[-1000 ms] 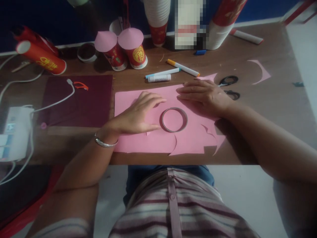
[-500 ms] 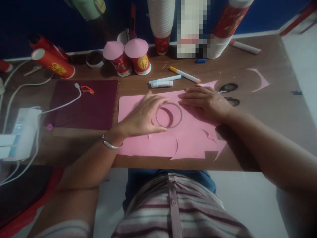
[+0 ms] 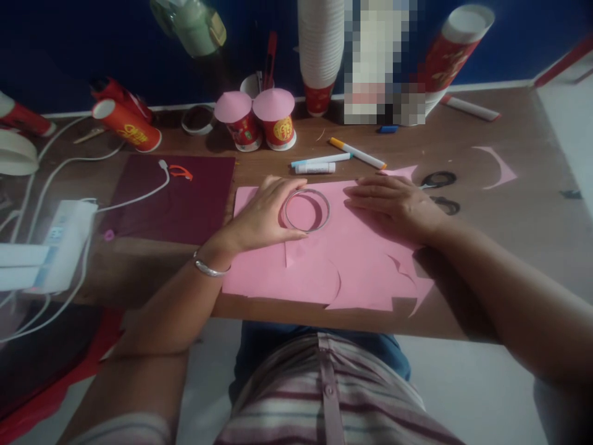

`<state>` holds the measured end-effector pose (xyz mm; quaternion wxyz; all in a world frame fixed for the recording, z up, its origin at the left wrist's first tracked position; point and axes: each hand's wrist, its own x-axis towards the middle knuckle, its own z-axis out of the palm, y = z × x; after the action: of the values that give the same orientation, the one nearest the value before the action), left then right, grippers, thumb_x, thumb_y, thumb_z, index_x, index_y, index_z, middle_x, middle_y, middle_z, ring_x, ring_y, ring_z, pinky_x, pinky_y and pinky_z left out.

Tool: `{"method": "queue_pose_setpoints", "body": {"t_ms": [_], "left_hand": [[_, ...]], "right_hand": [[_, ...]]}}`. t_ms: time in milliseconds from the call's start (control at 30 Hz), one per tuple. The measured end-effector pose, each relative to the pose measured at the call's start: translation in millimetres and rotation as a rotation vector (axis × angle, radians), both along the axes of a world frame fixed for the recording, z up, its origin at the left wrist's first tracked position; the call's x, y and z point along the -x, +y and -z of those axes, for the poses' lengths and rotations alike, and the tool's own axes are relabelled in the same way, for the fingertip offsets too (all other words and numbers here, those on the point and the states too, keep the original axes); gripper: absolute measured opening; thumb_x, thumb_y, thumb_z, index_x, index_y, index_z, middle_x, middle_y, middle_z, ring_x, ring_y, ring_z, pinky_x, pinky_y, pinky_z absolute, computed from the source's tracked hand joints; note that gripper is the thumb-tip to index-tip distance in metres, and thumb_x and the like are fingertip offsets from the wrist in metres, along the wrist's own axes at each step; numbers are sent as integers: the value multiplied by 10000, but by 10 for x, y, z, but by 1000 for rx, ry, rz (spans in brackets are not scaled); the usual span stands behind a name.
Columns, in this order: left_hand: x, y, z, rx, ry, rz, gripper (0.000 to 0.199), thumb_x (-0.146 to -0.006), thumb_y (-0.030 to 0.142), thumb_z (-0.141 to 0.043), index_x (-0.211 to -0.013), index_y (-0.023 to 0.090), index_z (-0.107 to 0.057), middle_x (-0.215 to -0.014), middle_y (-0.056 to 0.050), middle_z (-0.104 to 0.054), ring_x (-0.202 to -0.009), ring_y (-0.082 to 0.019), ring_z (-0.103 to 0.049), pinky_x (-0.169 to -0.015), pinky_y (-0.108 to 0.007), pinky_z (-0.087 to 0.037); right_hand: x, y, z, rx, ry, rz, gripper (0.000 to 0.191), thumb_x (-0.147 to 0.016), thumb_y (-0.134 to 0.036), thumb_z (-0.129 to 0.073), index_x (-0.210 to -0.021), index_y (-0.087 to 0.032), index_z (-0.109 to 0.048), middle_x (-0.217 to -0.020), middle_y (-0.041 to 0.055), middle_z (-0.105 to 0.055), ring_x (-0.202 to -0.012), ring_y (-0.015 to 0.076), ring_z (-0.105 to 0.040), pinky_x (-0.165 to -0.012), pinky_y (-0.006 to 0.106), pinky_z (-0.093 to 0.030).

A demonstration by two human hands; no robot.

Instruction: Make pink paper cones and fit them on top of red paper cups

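My left hand grips a thin-rimmed grey ring between thumb and fingers. The ring is over a pink paper sheet, whose surface shows through its middle. Flat on the right part of the paper lies my right hand, its fingers stretched out toward the ring and holding nothing. Curved cuts and torn-looking pointed edges mark the sheet's lower right. Just beyond my right hand rest black-handled scissors, their blades partly hidden.
Behind the paper lie a glue stick and markers. Two red paper cups wear pink cone tops. A cup stack stands at the back. Left are a dark red sheet and a power strip with cables.
My left hand has slid the ring to the left and slightly away from me over the paper. My right hand stays in place on the sheet. The camera view has shifted.
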<state>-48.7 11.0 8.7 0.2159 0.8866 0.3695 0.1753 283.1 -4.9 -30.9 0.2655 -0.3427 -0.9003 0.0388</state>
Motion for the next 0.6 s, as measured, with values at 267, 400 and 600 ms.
{"method": "queue_pose_setpoints", "body": {"t_ms": [267, 400, 600], "left_hand": [[2, 4, 59, 6, 31, 4, 891, -725, 412, -942, -1460, 225, -474, -1470, -120, -601, -1360, -347, -522, -1238, -575, -375], [-21, 1, 90, 8, 46, 16, 892, -719, 400, -945, -1459, 227, -478, -1452, -115, -607, -1349, -341, -526, -1233, -568, -382], [-37, -24, 15, 40, 75, 37, 932, -710, 389, -954, -1489, 220, -472, -1480, -134, -595, -1383, -352, -514, -1268, -610, -324]], "right_hand": [[-2, -8, 2, 2, 2, -15, 446, -967, -164, -701, -1368, -358, -715, -1360, -28, -752, -1274, 296, -713, -1072, 510, -576], [-35, 2, 28, 17, -1, -28, 488, -969, -161, -699, -1411, -366, -681, -1400, -36, -729, -1313, 294, -687, -1104, 519, -559], [-46, 2, 22, 28, -14, -25, 455, -982, -166, -685, -1397, -351, -695, -1406, -32, -727, -1319, 291, -682, -1114, 509, -547]]}}
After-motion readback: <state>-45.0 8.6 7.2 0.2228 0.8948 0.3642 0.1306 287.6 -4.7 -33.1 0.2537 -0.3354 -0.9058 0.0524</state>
